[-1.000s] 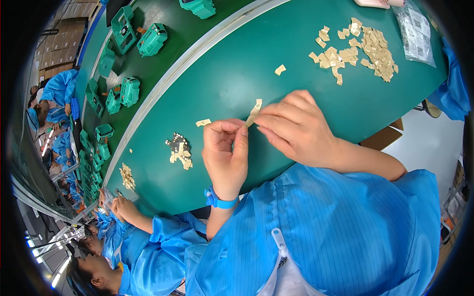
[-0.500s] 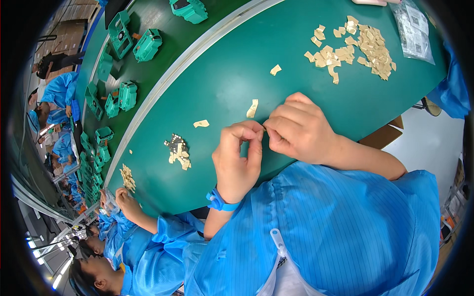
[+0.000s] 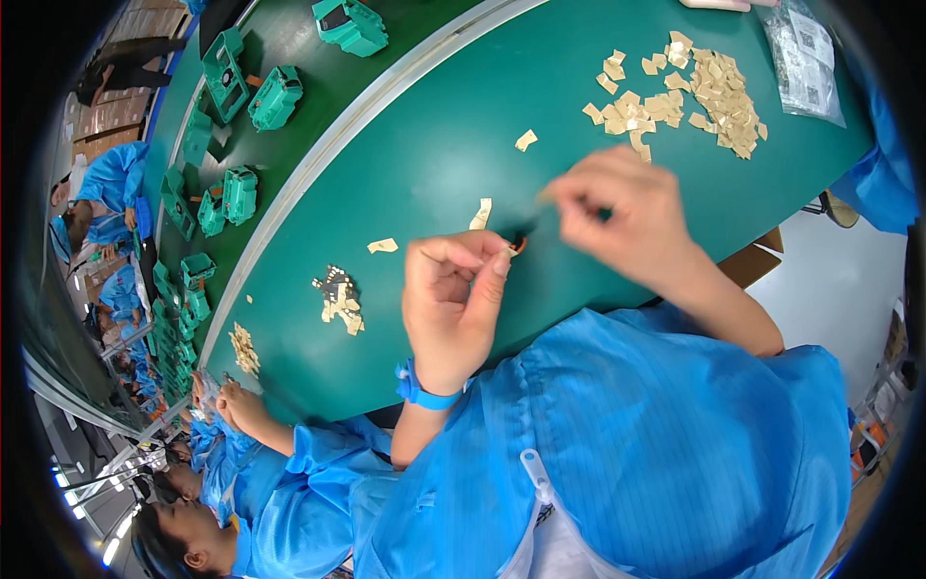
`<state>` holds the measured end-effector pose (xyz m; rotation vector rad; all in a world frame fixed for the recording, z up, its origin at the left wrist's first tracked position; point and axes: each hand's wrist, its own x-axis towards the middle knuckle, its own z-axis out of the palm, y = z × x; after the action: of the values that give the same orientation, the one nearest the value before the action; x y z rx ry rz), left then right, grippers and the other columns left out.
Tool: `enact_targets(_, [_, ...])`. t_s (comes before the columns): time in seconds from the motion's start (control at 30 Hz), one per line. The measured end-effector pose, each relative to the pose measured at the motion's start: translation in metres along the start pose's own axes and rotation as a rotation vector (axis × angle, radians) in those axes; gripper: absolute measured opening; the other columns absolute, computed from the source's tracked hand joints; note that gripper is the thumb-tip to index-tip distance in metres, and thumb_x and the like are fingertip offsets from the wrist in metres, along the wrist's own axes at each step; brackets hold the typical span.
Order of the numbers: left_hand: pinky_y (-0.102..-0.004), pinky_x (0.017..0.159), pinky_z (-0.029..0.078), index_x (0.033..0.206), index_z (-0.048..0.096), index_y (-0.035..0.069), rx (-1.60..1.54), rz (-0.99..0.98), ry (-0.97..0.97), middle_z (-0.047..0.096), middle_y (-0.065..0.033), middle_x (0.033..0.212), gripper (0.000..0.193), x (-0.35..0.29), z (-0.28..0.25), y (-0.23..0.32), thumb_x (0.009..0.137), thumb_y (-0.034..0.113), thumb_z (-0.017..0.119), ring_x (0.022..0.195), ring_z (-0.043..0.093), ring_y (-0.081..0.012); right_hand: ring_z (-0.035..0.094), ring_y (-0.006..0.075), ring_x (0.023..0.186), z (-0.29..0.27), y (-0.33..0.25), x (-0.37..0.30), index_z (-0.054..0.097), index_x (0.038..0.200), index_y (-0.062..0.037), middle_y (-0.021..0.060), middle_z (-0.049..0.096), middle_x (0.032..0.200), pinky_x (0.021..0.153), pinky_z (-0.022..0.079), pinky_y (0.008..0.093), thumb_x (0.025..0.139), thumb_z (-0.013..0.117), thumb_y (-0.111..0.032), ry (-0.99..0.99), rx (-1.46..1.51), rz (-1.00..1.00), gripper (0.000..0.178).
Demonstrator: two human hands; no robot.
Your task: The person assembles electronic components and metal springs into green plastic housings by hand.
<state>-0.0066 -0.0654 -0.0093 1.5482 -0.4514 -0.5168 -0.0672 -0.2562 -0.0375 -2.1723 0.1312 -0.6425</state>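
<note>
A small dark-and-orange piece (image 3: 520, 245) is pinched in the left hand (image 3: 449, 299); the right hand (image 3: 622, 217) is held apart, too blurred for its grip to be told. Beyond, on the green table (image 3: 453, 145), a dark-and-tan cluster (image 3: 340, 291) is gathered, perhaps already handled, and a larger tan heap (image 3: 725, 104) is left.

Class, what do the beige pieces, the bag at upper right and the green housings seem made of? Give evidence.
Beige pieces: probably paper or film, matt, thin and bent. Bag: clear plastic, glossy, with see-through wrinkles. Green housings: likely moulded plastic, semi-gloss, with shaped recesses.
</note>
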Motion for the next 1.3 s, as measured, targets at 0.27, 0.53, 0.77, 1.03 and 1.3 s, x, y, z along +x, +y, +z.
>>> enact_targets(0.27, [-0.0260,0.071,0.051,0.100,0.042,0.007,-0.161,-0.074,-0.015,0.063,-0.0133,0.098,0.028,0.018,0.008,0.007,0.088,-0.007,0.063,0.080,0.060,-0.0132,0.066,0.0237,0.087,-0.035,0.032,0.005,0.066,0.107,-0.0055,0.0142,0.064,0.114,0.072,0.052,0.0283,0.082,0.065,0.003,0.073,-0.206,-0.015,0.027])
enact_targets(0.53, [-0.0249,0.074,0.050,0.103,0.046,0.004,-0.232,-0.147,-0.191,0.061,-0.0115,0.100,0.024,0.025,0.018,0.008,0.088,-0.007,0.062,0.085,0.059,-0.0121,0.060,0.0093,0.078,-0.034,0.000,-0.013,0.064,0.107,0.0023,0.0054,0.067,0.092,0.069,0.049,0.0235,0.091,0.066,-0.016,-0.326,0.804,0.663,0.024])
enact_targets(0.77, [-0.0266,0.072,0.053,0.096,0.055,0.000,0.071,-0.062,-0.164,0.062,-0.0087,0.095,0.019,0.026,0.022,0.003,0.083,-0.009,0.064,0.085,0.063,-0.0151,0.057,0.0066,0.068,-0.031,0.008,-0.016,0.066,0.099,0.0015,0.0040,0.066,0.081,0.062,0.047,0.0216,0.092,0.064,-0.016,-0.498,1.023,0.825,0.019])
enact_targets(1.03, [-0.0283,0.064,0.054,0.087,0.060,0.001,0.618,0.359,-0.038,0.071,-0.0101,0.090,0.017,0.022,0.038,0.008,0.077,-0.006,0.072,0.077,0.068,-0.0184,0.056,0.0054,0.067,-0.024,0.007,-0.019,0.067,0.097,0.0022,0.0030,0.067,0.082,0.061,0.046,0.0205,0.091,0.063,-0.011,-0.306,0.935,0.788,0.015])
enact_targets(1.3, [-0.0252,0.066,0.055,0.086,0.057,0.000,0.625,0.244,-0.034,0.071,-0.0082,0.082,0.019,0.027,0.046,0.005,0.077,-0.005,0.073,0.073,0.070,-0.0144,0.056,0.0067,0.060,-0.024,0.004,-0.020,0.068,0.087,0.0026,0.0044,0.061,0.070,0.055,0.043,0.0230,0.082,0.067,-0.005,-0.198,0.465,0.455,0.008])
